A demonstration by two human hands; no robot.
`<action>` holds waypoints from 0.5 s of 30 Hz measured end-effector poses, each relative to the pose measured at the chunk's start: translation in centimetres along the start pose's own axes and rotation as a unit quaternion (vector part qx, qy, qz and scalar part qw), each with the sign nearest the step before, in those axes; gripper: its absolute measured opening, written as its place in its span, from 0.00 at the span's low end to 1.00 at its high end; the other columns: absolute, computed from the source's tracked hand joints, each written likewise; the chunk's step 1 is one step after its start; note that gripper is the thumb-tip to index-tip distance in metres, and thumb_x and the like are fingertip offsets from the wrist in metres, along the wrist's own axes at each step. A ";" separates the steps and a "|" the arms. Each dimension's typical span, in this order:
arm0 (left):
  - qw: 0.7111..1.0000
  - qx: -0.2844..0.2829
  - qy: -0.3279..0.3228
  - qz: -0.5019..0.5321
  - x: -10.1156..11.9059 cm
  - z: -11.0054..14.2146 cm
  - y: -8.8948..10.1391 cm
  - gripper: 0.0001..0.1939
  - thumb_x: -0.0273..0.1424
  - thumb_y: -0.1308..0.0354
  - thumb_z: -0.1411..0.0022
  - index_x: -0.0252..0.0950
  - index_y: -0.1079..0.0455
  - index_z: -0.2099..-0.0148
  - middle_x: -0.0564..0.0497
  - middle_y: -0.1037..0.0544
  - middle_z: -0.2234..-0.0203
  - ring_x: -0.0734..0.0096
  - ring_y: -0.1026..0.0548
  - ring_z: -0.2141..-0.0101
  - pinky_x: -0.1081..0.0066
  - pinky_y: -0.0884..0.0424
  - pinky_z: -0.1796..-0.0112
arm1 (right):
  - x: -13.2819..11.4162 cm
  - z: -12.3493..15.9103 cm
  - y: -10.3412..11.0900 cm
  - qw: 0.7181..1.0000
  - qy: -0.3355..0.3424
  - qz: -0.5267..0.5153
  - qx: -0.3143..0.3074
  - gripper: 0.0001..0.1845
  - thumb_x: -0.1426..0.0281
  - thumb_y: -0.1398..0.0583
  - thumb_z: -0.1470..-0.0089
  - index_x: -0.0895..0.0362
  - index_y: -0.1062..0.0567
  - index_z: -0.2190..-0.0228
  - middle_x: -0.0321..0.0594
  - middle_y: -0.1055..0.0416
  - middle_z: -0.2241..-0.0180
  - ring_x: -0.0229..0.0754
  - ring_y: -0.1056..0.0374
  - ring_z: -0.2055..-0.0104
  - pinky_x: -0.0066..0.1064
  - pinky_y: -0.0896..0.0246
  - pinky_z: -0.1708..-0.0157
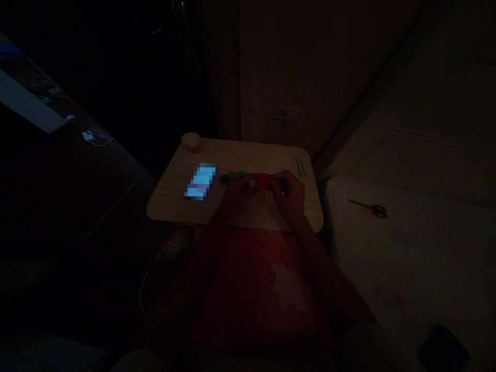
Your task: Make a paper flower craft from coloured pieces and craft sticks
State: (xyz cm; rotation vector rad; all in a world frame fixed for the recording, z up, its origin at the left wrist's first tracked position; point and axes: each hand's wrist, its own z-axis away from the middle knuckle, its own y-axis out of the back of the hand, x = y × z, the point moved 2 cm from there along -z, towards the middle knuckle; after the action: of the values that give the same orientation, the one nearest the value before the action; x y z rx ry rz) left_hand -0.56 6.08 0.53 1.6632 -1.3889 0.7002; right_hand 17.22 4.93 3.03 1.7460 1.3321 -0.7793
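Observation:
Over the small wooden table, my left hand and my right hand meet at a small bright red lump. Fingers of both hands are closed on it from either side. The dim light hides what it is made of. Just beyond my left hand lie a green piece and a dark blue piece. Thin blue-green sticks rest past my right hand, near the table's far right corner.
A lit phone with a blurred screen lies on the table's left part. Behind it stands a cup. Scissors lie on a pale surface at right. A wall socket has a plug and cord. A white cable hangs at lower left.

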 end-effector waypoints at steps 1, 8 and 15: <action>1.000 -0.001 0.001 0.002 0.2 0.0 0.0 0.22 0.48 0.36 0.38 0.36 0.21 0.52 0.56 0.33 0.80 0.77 0.41 0.79 0.74 0.45 0.77 | -0.1 0.0 0.1 1.000 0.002 0.006 -0.007 0.06 0.65 0.35 0.42 0.54 0.24 0.65 0.39 0.21 0.67 0.42 0.25 0.67 0.33 0.29 0.67; 1.000 0.023 -0.005 -0.007 0.5 0.1 -0.1 0.21 0.48 0.38 0.36 0.36 0.21 0.52 0.56 0.33 0.80 0.76 0.40 0.79 0.74 0.44 0.77 | -0.9 -0.6 0.8 0.997 0.028 0.056 -0.034 0.05 0.65 0.35 0.43 0.53 0.23 0.67 0.40 0.23 0.64 0.42 0.27 0.62 0.31 0.30 0.69; 1.000 -0.007 -0.007 -0.008 0.1 0.3 0.1 0.20 0.42 0.32 0.41 0.37 0.22 0.50 0.55 0.30 0.77 0.77 0.39 0.78 0.75 0.43 0.76 | -0.8 -0.8 1.1 0.996 0.064 0.035 -0.049 0.02 0.68 0.35 0.42 0.53 0.22 0.66 0.40 0.24 0.64 0.41 0.28 0.63 0.31 0.30 0.67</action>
State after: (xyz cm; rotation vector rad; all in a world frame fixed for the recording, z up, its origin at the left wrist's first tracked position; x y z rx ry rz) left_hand -0.65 5.82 0.46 1.6706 -1.3859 0.6695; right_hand 18.06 5.05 4.35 1.7794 1.3617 -0.5623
